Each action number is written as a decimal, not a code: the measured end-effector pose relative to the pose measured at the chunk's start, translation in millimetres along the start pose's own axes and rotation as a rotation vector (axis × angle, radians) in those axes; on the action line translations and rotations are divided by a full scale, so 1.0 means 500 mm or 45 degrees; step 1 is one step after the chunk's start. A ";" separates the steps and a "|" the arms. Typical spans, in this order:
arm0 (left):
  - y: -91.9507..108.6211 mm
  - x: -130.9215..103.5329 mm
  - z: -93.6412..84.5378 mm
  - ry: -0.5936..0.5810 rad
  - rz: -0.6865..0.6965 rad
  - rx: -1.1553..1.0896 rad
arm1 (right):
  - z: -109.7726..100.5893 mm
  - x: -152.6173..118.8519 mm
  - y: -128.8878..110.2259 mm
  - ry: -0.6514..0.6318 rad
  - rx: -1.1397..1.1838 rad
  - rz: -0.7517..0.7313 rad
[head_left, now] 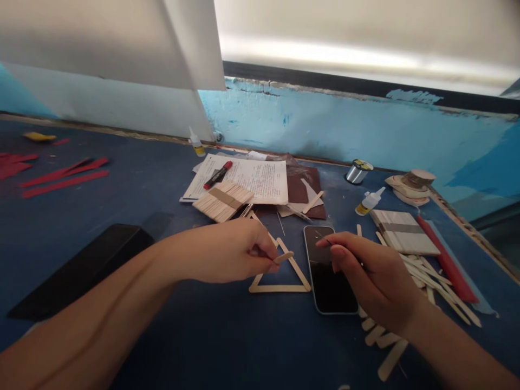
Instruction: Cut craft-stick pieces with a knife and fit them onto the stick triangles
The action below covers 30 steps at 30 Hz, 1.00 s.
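Note:
My left hand (254, 249) is closed in a pinch on a wooden craft stick (284, 257), whose rounded end sticks out to the right. Beneath it on the blue table lies a triangle of craft sticks (280, 288), partly hidden by that hand. Over a smartphone (331, 290) with a dark screen, the fingertips of my right hand (369, 271) pinch a thin needle-like piece (323, 237); its exact kind is too small to tell. Loose craft sticks (392, 360) lie under and beside my right wrist.
Papers (264, 179) with a marker (218, 175) and a banded stick bundle (223, 200) lie at the back. Glue bottles (368, 203) (197, 143), a wire spool (359, 171) and another bundle (404, 232) stand around. Red strips (65, 176) and a black object (81, 271) lie left.

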State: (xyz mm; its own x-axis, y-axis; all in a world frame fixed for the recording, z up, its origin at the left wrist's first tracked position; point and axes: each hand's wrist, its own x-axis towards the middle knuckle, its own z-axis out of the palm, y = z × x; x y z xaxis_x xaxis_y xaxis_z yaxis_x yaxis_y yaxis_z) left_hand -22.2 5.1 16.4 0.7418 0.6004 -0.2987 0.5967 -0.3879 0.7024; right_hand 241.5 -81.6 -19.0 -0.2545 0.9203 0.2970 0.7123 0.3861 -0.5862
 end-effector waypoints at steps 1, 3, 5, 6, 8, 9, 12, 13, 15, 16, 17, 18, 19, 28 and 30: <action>-0.003 0.002 0.001 -0.038 -0.006 0.016 | 0.001 0.000 0.001 -0.005 -0.009 0.002; -0.008 0.006 0.002 -0.086 -0.027 0.047 | 0.001 0.000 0.001 -0.017 -0.019 0.004; -0.011 0.009 0.003 -0.105 -0.055 0.056 | 0.000 0.000 0.001 -0.027 -0.023 0.007; -0.011 0.009 0.003 -0.119 -0.064 0.056 | 0.000 0.000 0.001 -0.031 -0.023 0.007; -0.011 0.010 0.003 -0.122 -0.059 0.058 | -0.001 0.000 0.001 -0.038 -0.021 0.007; -0.010 0.010 0.003 -0.104 -0.045 0.060 | -0.001 0.000 0.001 -0.043 -0.023 0.005; -0.011 0.011 0.004 -0.021 0.003 0.058 | 0.000 0.001 0.002 -0.043 -0.024 -0.003; -0.013 0.012 0.005 -0.008 0.012 0.060 | 0.001 0.001 0.002 -0.042 -0.024 -0.005; -0.015 0.013 0.006 -0.005 0.018 0.077 | 0.001 0.001 0.002 -0.041 -0.020 -0.014; -0.017 0.013 0.006 -0.008 0.018 0.092 | 0.001 0.001 0.001 -0.041 -0.021 -0.016; -0.018 0.013 0.006 -0.006 0.018 0.104 | 0.001 0.000 0.001 -0.042 -0.024 -0.017; -0.018 0.013 0.007 0.002 0.017 0.116 | 0.001 0.000 0.000 -0.042 -0.026 -0.018; -0.018 0.012 0.007 0.012 0.019 0.125 | 0.000 0.000 0.000 -0.042 -0.028 -0.016; 0.005 0.005 0.006 0.001 0.018 0.128 | 0.001 0.001 -0.002 -0.062 -0.052 -0.007; 0.007 0.004 0.006 -0.009 0.009 0.132 | 0.001 0.001 -0.002 -0.063 -0.043 -0.008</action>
State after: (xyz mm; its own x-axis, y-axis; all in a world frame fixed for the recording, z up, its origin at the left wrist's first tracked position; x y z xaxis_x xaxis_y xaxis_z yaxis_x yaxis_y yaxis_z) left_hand -17.6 2.8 16.3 0.7481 0.5926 -0.2988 0.6196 -0.4625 0.6342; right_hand 240.4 -81.8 -18.5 -0.2904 0.9201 0.2628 0.7317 0.3906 -0.5586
